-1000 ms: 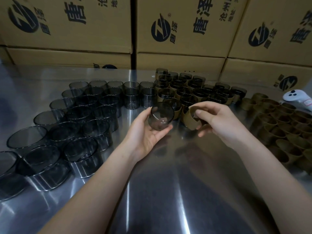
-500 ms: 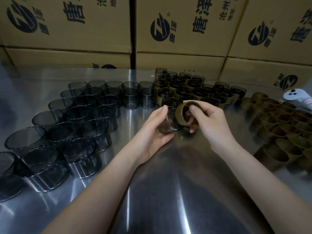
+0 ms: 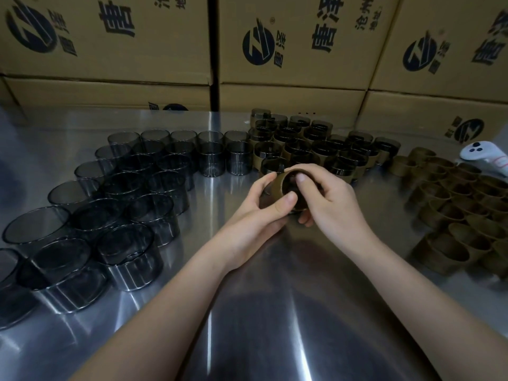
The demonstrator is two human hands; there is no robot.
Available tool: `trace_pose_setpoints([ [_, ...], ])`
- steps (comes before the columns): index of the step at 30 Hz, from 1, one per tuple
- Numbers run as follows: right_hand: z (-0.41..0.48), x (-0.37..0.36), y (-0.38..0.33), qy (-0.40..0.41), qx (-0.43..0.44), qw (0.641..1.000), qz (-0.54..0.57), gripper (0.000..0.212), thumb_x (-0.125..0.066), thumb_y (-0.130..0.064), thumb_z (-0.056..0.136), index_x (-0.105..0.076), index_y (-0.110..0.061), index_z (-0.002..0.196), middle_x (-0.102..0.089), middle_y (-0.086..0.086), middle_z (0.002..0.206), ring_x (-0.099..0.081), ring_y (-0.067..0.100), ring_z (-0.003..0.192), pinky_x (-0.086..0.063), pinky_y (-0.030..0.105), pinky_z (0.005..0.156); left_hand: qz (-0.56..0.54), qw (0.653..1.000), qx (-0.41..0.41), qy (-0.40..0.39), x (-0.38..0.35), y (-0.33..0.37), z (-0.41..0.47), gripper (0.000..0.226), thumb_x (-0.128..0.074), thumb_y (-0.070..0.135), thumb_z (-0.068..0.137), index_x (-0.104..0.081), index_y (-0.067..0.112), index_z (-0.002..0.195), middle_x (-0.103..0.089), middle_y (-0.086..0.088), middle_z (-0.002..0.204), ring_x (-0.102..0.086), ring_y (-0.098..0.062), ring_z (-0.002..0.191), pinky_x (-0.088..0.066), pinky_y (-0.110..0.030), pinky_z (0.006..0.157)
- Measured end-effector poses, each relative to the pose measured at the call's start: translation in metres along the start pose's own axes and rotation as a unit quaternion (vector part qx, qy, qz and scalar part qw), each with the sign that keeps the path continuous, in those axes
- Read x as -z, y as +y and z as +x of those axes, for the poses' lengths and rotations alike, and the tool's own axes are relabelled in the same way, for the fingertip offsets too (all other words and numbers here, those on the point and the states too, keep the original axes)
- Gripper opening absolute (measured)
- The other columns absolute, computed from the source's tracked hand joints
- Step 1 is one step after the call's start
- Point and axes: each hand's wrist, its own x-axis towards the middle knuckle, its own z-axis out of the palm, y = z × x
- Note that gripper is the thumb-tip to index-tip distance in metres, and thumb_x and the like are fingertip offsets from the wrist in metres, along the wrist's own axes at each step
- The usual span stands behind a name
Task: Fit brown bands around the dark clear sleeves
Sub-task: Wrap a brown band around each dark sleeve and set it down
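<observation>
Far left: bare dark clear sleeves (image 3: pixel 104 215) stand upright in close rows on the steel table (image 3: pixel 247 325), none with a band; the count is roughly several dozen and the stock runs out of frame, so the exact number is not readable. Centre: left hand (image 3: pixel 255 215) is curled around the work from the left, thumb across the side of the held band (image 3: pixel 280 188). Held sleeve (image 3: pixel 265 192) shows only as a dark sliver between the left fingers, the rest hidden by band and hands. Judged: the band is partway onto the sleeve and not yet seated, though how far on cannot be told. Right hand (image 3: pixel 330 199) clamps the same band from the right, thumb on its rim, fingers wrapped beneath. The piece is held just above the table, near the front of the finished group. Behind and right of the hands: banded sleeves (image 3: pixel 316 149), a tight cluster, each dark sleeve with brown around it; these count as done. Further right: loose brown bands (image 3: pixel 461 204) in a large heap, unused. Far right edge: white controller (image 3: pixel 483 158), idle. Cardboard boxes (image 3: pixel 110 37) line the back. Estimate: roughly a third to a half complete; bare sleeves appear to outnumber finished ones, and the band supply looks ample.
</observation>
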Motion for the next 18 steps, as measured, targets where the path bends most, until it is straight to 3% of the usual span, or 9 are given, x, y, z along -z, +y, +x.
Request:
trace_pose_setpoints([
  [3,-0.0005,-0.0004,0.0004,-0.007,0.008,1.0,-0.026,0.025,-0.046,-0.025,0.102,-0.065,-0.041,0.106,-0.066,-0.025,0.096,-0.065,0.003,0.077,-0.055,0.027,0.064,0.01,1.0,-0.002,0.022,-0.0002,-0.0012,0.0015,0.077,-0.074,0.02,0.082,-0.037,0.021,0.149,-0.056,-0.013,0.139,-0.061,-0.024,0.125,-0.04,-0.045,0.114],
  [7,0.0002,0.0003,0.0,-0.018,0.006,0.999,-0.036,0.025,-0.045,-0.026,0.102,-0.066,-0.036,0.11,-0.065,-0.025,0.097,-0.065,0.005,0.083,-0.056,0.04,0.075,0.011,0.999,-0.003,0.047,0.0002,-0.0019,0.0023,0.071,-0.073,0.017,0.079,-0.045,0.023,0.144,-0.058,-0.012,0.136,-0.062,-0.024,0.122,-0.042,-0.045,0.112],
  [13,0.002,0.0047,-0.001,-0.076,0.0,0.997,0.003,0.023,-0.056,-0.037,0.094,-0.063,-0.047,0.113,-0.063,-0.023,0.11,-0.065,0.008,0.099,-0.055,0.036,0.08,-0.023,0.998,-0.019,0.053,0.0026,-0.0019,0.0038,0.058,-0.067,0.01,0.081,-0.053,0.017,0.137,-0.061,-0.015,0.134,-0.064,-0.027,0.119,-0.052,-0.042,0.102],
  [15,0.003,0.0058,0.0002,-0.093,-0.017,0.995,0.032,0.03,-0.063,-0.033,0.092,-0.062,-0.042,0.121,-0.062,-0.018,0.118,-0.065,0.013,0.103,-0.055,0.036,0.082,-0.015,0.998,-0.022,0.056,0.0047,-0.0003,0.0034,0.057,-0.066,0.009,0.081,-0.055,0.016,0.136,-0.061,-0.016,0.133,-0.064,-0.027,0.119,-0.052,-0.042,0.102],
  [18,0.0037,0.0056,0.0013,-0.107,-0.04,0.991,0.076,0.041,-0.066,-0.021,0.09,-0.06,-0.031,0.13,-0.059,-0.007,0.122,-0.068,0.023,0.094,-0.059,0.034,0.073,-0.013,0.998,-0.027,0.06,0.0079,0.0008,0.0033,0.06,-0.065,0.006,0.08,-0.053,0.013,0.138,-0.059,-0.019,0.135,-0.062,-0.03,0.121,-0.05,-0.048,0.104],
])
